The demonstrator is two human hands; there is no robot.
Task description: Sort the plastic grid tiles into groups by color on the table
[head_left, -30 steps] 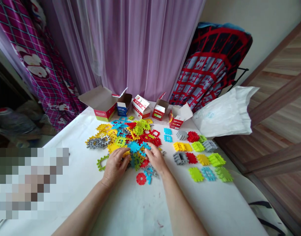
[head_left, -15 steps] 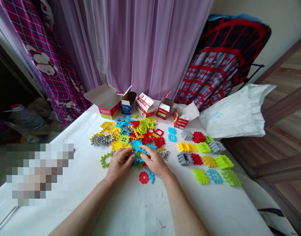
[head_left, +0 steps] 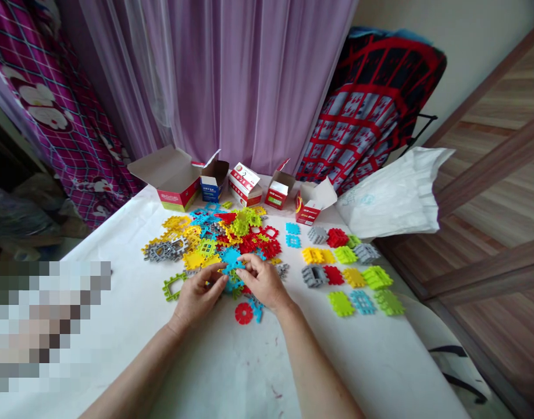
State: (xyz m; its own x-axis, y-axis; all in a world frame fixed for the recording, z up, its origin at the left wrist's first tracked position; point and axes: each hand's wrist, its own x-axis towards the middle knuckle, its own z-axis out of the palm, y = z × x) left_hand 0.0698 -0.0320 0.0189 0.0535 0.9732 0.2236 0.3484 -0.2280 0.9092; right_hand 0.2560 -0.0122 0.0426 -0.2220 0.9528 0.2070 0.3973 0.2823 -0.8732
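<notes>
A heap of flat interlocking plastic pieces (head_left: 214, 235) in yellow, blue, red, green and grey lies on the white table (head_left: 249, 372). My left hand (head_left: 196, 295) and my right hand (head_left: 260, 281) meet at the heap's near edge, both pinching a blue square piece (head_left: 230, 259) between their fingertips. A round red gear piece (head_left: 243, 313) lies just below my right hand. A green frame piece (head_left: 173, 286) lies left of my left hand.
Sorted cube-like stacks (head_left: 352, 276) sit in rows to the right. Several small open cartons (head_left: 175, 183) line the table's far edge before a purple curtain. A white bag (head_left: 393, 198) lies at the right edge. A blurred patch covers the left.
Both hands have drawn closer together on the blue piece, my right hand shifting left. The view has moved slightly.
</notes>
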